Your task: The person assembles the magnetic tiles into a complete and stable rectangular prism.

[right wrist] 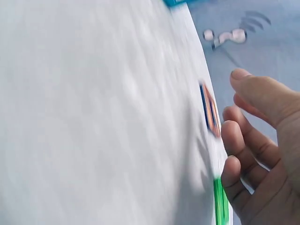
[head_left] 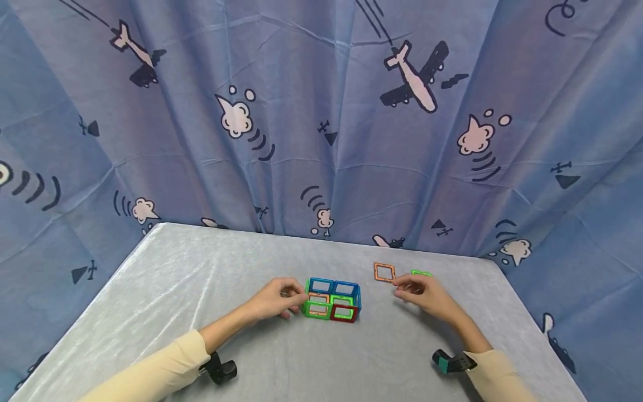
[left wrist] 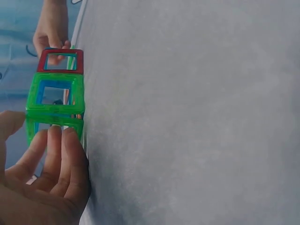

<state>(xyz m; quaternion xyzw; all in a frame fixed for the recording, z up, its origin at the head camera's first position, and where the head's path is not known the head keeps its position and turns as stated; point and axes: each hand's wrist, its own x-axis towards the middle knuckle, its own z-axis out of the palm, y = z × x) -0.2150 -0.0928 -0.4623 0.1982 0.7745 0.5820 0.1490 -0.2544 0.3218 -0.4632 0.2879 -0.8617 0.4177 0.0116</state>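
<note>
A low box of magnetic square tiles [head_left: 318,317] stands on the table, with blue tiles at the back and right, a red tile [left wrist: 79,61] and a green tile [left wrist: 78,93] along the front, and green at the left. Inside its base, orange and green frames show. My left hand [head_left: 276,298] touches the box's left green side with extended fingertips; its thumb is near that side's edge. My right hand [head_left: 426,295] hovers with loosely bent fingers, holding nothing, close to an orange square tile [head_left: 375,272]. A green tile [head_left: 421,272] lies partly hidden behind that hand.
A pale grey cloth covers the table [head_left: 281,363]. A blue curtain [head_left: 301,139] printed with airplanes hangs behind its far edge. In the right wrist view, the orange tile [right wrist: 211,110] and green tile [right wrist: 218,201] appear nearly edge-on.
</note>
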